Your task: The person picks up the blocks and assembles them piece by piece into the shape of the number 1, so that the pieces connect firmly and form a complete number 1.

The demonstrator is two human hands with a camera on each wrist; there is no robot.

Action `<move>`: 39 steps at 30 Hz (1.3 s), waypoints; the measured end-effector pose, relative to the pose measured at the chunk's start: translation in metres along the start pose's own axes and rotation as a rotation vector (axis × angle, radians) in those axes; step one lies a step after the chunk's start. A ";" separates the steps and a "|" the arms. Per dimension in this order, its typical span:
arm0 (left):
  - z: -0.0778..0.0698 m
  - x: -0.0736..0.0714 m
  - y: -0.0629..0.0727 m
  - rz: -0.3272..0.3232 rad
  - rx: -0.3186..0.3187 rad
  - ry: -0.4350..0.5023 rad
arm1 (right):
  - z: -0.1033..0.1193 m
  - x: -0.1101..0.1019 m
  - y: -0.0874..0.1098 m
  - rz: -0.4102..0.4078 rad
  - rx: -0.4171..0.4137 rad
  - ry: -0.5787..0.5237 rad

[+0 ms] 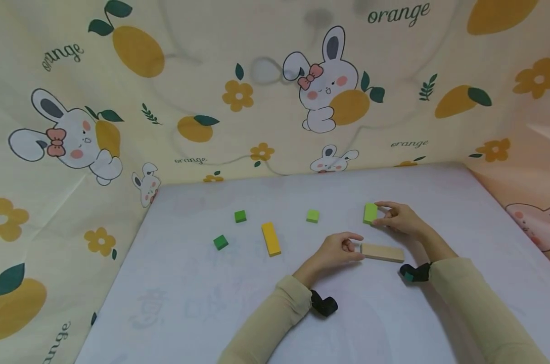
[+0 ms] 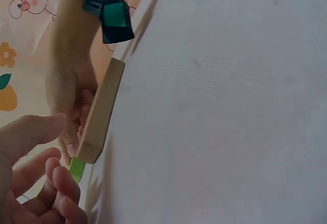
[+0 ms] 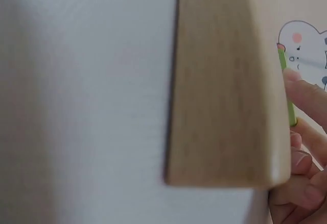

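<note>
My right hand (image 1: pixel 402 217) pinches a light green rectangular block (image 1: pixel 370 214) between thumb and index finger, at the right of the white table. In the right wrist view, that green block (image 3: pixel 287 86) shows as a thin strip beside the fingers. My left hand (image 1: pixel 337 249) is by the left end of a plain wooden block (image 1: pixel 382 253), its thumb and index finger apart with nothing held between them. The left wrist view shows the wooden block (image 2: pixel 103 112) beyond the left fingertips, partly covering the right hand (image 2: pixel 71 91).
Left of the hands lie a light green cube (image 1: pixel 313 216), a long yellow block (image 1: pixel 271 239) and two dark green cubes, one farther back (image 1: pixel 240 216) and one nearer (image 1: pixel 220 242). A printed rabbit-and-orange cloth (image 1: pixel 266 121) stands around the white table (image 1: pixel 188 323).
</note>
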State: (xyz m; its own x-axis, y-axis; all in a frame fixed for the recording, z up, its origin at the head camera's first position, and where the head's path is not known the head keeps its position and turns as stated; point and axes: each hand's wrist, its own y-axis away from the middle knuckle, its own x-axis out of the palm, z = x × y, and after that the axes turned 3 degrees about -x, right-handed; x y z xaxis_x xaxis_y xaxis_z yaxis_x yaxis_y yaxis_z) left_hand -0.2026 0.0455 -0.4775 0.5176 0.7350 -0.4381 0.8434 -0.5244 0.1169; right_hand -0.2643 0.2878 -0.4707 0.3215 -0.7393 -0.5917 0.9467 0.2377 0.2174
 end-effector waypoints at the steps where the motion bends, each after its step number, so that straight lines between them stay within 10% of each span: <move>1: 0.000 0.001 -0.001 0.000 -0.006 -0.008 | 0.000 0.000 -0.001 0.002 0.001 0.001; 20: -0.007 0.016 -0.012 -0.084 -0.078 -0.449 | 0.001 -0.003 0.002 0.044 0.047 -0.039; 39: -0.009 0.015 -0.005 -0.124 -0.076 -0.399 | 0.003 -0.002 -0.001 0.058 0.072 -0.022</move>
State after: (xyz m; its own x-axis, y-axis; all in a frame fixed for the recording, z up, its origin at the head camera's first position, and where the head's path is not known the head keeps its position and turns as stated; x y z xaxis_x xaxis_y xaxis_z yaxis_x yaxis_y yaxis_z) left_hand -0.1982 0.0631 -0.4765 0.3276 0.5587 -0.7619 0.9120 -0.3977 0.1005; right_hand -0.2656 0.2868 -0.4671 0.3749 -0.7391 -0.5596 0.9222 0.2356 0.3066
